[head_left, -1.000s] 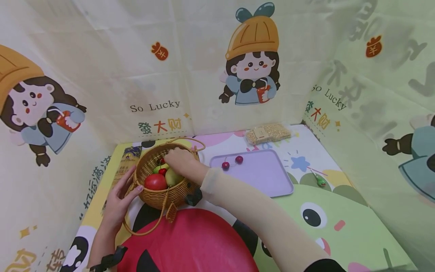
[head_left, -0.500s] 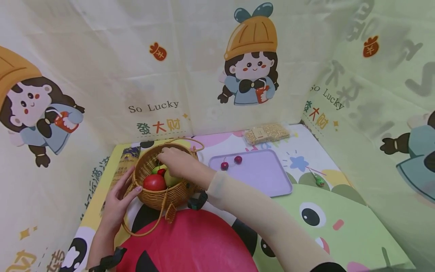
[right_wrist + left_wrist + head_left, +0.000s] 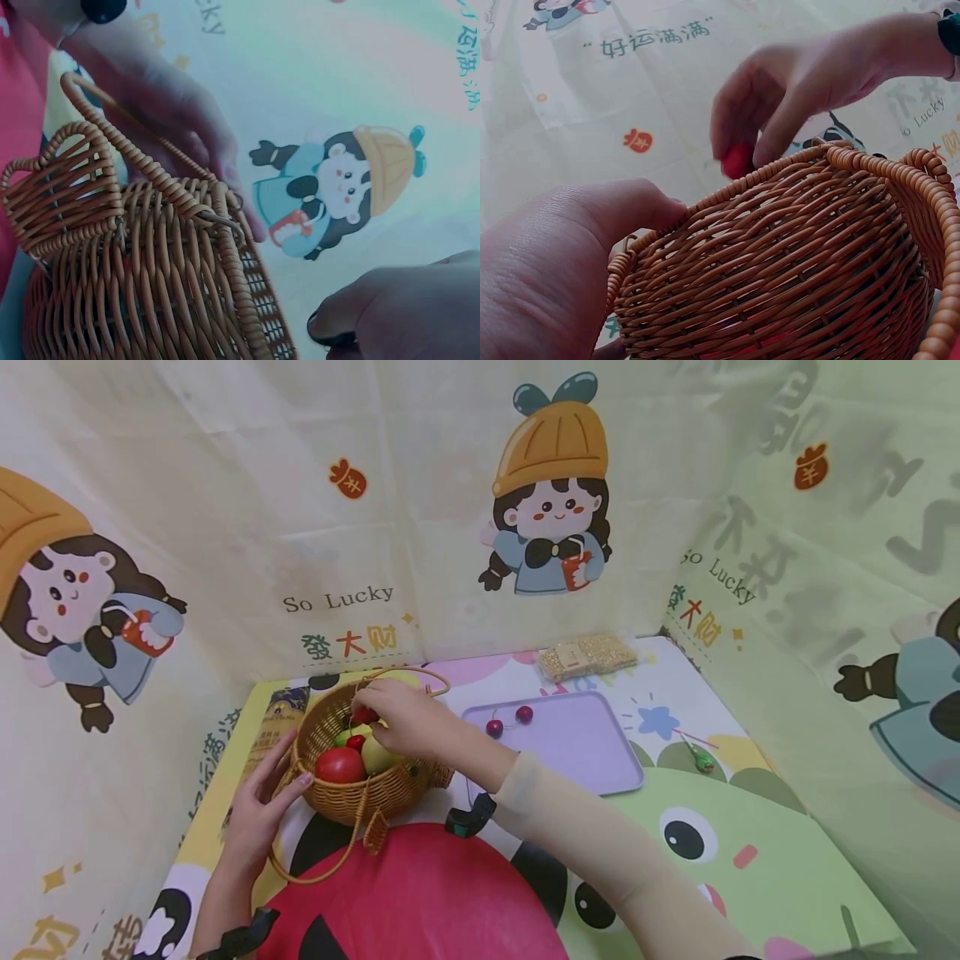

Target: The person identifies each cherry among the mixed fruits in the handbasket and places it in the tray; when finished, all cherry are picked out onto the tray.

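Observation:
A round wicker basket (image 3: 352, 797) stands at the left of the table and bears a red apple-like fruit (image 3: 341, 766), a yellow-green fruit (image 3: 378, 755) and a smaller red fruit (image 3: 355, 742). My left hand (image 3: 258, 810) holds its near left side, the thumb at the rim and the fingers round the outer wall. Over the opening, my right hand (image 3: 405, 714) pinches a red cherry (image 3: 737, 160) between thumb and fingers. A thin stem shows below those fingers in the head view. In the right wrist view the right hand (image 3: 405, 315) overlaps the lower right corner.
Right of the basket lies a lilac tray (image 3: 577, 752) with two dark cherries (image 3: 494, 727) joined by stems. A bag of grain (image 3: 587, 657) is at the back. A printed packet (image 3: 277, 718) lies behind the left hand, and a small green object (image 3: 702, 760) lies far right.
My right hand has risen a little from inside the basket and shifted right, bringing the red cherry into sight. The left hand has stayed at the basket's side.

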Demonstrator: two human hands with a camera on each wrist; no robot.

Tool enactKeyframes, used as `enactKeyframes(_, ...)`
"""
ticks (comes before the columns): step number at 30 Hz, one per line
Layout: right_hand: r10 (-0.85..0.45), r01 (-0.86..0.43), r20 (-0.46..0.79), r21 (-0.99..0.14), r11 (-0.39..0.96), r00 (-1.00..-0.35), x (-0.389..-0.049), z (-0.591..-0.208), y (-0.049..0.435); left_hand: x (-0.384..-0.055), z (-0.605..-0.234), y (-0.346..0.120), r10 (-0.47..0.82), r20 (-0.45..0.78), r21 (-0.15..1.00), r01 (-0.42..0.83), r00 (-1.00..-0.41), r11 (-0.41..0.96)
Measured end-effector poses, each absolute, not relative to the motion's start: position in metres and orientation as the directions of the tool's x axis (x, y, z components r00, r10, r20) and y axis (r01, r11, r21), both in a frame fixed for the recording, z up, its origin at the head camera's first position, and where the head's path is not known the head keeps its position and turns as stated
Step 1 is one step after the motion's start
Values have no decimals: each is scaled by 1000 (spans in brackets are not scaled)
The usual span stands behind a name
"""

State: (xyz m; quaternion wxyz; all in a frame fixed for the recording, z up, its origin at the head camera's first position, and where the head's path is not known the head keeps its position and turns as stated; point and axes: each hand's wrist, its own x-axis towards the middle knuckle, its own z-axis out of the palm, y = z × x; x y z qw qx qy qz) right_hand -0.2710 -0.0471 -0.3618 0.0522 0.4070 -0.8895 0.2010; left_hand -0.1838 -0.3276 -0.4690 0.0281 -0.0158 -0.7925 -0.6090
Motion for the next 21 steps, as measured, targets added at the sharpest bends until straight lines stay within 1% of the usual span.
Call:
enactKeyframes(4,-688,-763,339,-369,531,-642,-266,-360,-33,-183,-469,-329,-14,52,959,46,-999,279)
enactKeyframes(7,-651,-765,406,-392,510,-642,-265,-362,-21,-182,-469,-329,-14,49,960,43,-999,277)
enactKeyframes(11,-590,-764,488,-452,460,-644,-263,-370,-3,-182,-470,-330,-17,50,958,43,-999,285)
enactKeyframes(15,-539,-748,522,-511,423,-661,-261,-380,17,-181,-470,-330,-17,59,956,52,-998,289)
enactKeyframes(21,-452,-700,535,-540,467,-714,-264,-393,51,-181,-468,-329,-18,50,959,42,-999,281)
